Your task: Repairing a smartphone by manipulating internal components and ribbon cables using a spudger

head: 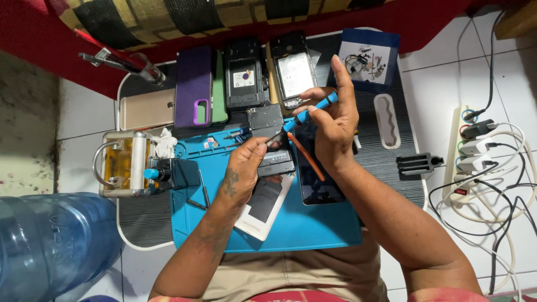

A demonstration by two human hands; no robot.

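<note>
While the left hand (246,168) pinches a small dark phone part (275,162) and steadies it over the far edge of the blue repair mat (302,226), the right hand (335,126) grips a blue-handled precision screwdriver (310,111) in its fingertips, index finger stretched straight, the metal tip angled down to the upper corner of that part. Judging from this, the step in hand is working a tiny screw at that corner; whether the tip is seated in a screw head is too small to tell. The next move would call for keeping the driver in line with the screw, light pressure, and a firm hold on the part so it does not twist. An orange strip (306,156), perhaps a pry tool or cable, slants below the right hand over a dark phone (316,179) lying screen-like on the mat, and a white-edged flat panel (264,208) lies under the left wrist. Along the far edge of the worktop (411,187) lie a purple phone case (193,86) over a green one, and two opened phones (245,72) showing their insides. Near the far right corner a small tray on a dark blue card (366,59) holds a scatter of tiny loose parts, too small to name. At the left edge stands a metal-framed holder (123,165) with amber contents and a wad of white tissue (165,144) beside it. Off the worktop, a blue water jug (53,240) sits on the floor at left, and a power strip (467,154) with several plugs and cables at right.
</note>
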